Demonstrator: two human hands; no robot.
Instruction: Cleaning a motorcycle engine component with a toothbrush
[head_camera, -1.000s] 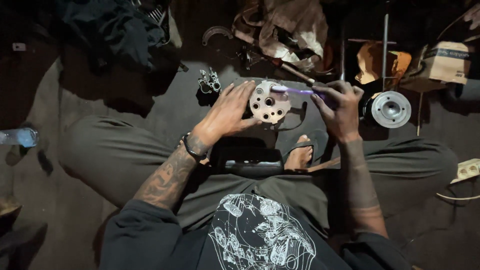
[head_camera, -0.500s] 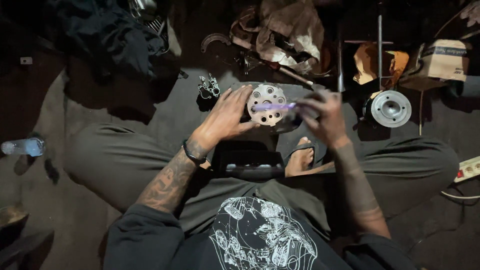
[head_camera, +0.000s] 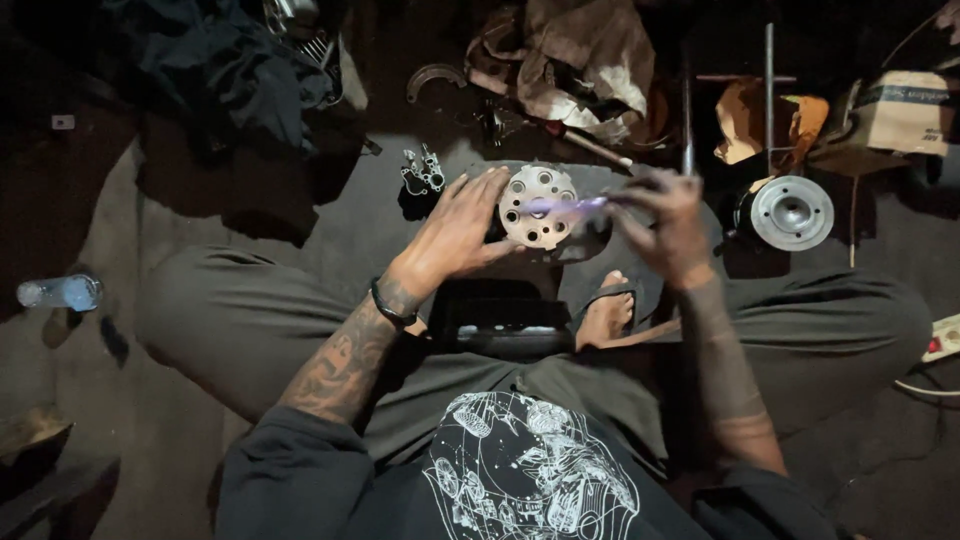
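Observation:
I sit cross-legged on a dark floor. My left hand (head_camera: 462, 225) holds a round pale metal engine part (head_camera: 540, 205) with several holes, fingers spread along its left side. My right hand (head_camera: 668, 225) grips a thin purple-handled tool (head_camera: 565, 206) whose tip lies across the face of the round part. A dark flat block (head_camera: 505, 320) rests in front of my lap, below the part.
A second round metal part (head_camera: 791, 212) lies to the right with a long rod (head_camera: 769, 90) above it. A small metal bracket (head_camera: 422, 172), a crumpled rag (head_camera: 580, 55), a cardboard box (head_camera: 905, 110), a plastic bottle (head_camera: 60, 292) and a power strip (head_camera: 945, 338) surround me.
My right hand and the purple tool shifted slightly left over the round part. The left hand stays on the part's left side.

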